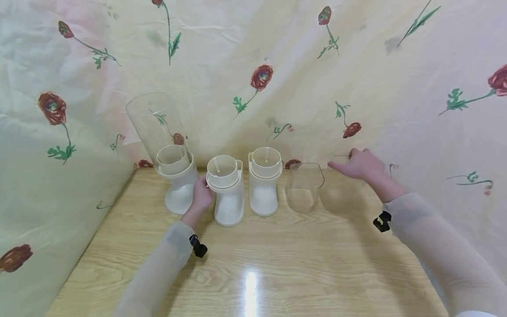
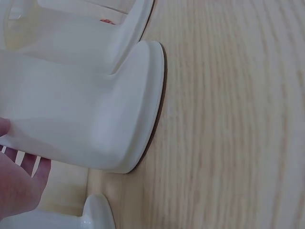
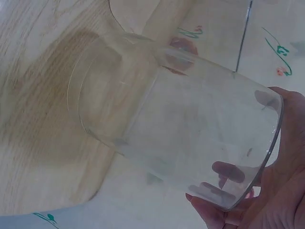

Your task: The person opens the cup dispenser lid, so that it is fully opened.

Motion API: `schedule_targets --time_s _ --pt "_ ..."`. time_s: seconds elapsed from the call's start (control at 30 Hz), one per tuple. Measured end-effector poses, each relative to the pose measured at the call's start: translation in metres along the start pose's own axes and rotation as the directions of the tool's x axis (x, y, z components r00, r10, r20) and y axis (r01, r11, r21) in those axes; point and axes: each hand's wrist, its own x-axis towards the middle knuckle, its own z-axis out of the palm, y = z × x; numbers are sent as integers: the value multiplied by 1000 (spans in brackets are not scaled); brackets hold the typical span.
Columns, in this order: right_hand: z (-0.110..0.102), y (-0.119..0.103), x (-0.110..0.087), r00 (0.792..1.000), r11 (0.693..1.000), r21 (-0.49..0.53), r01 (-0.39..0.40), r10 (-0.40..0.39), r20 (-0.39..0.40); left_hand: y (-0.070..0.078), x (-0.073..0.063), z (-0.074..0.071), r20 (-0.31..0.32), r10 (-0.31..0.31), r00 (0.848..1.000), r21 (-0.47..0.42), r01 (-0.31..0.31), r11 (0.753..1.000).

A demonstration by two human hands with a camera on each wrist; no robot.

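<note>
My left hand (image 1: 203, 193) grips the side of the middle white dispenser base (image 1: 229, 207), which has a round cup-like top and a flared foot. In the left wrist view the thumb and fingers (image 2: 42, 171) lie on either side of its neck. At the right, my right hand (image 1: 358, 164) holds a clear plastic container (image 3: 200, 124) by its upper rim, thumb on one side and fingers on the other. The container's lower end is at the tabletop; whether it touches cannot be told.
A white base (image 1: 180, 198) at the left carries a tilted clear cylinder (image 1: 152, 127). Another white base (image 1: 263, 198) stands right of the middle one. Beside it is a second clear container (image 1: 303, 193). Floral cloth (image 1: 222, 66) hangs behind the wooden table (image 1: 285, 264).
</note>
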Motion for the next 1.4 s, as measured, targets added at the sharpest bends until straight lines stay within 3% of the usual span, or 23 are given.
schedule_targets --time_s 0.2,0.53,0.9,1.0,1.13,1.4 --pt "12 -2 3 1000 1000 9 -8 8 3 -1 9 3 -14 -56 998 -59 55 997" --pt "31 2 12 999 999 15 -48 48 -4 -1 20 7 -33 -94 995 -61 91 994" --pt "40 -4 13 998 997 43 -63 64 -17 0 25 9 -46 -148 988 -193 136 972" --pt "41 -6 13 998 997 39 -60 61 -12 0 27 10 -52 -147 988 -183 135 974" --pt "42 -7 13 999 998 30 -47 47 -2 0 28 10 -56 -127 990 -101 121 988" --pt "44 -7 16 1000 999 44 -22 23 -9 -2 30 10 -54 -93 994 -88 88 992"
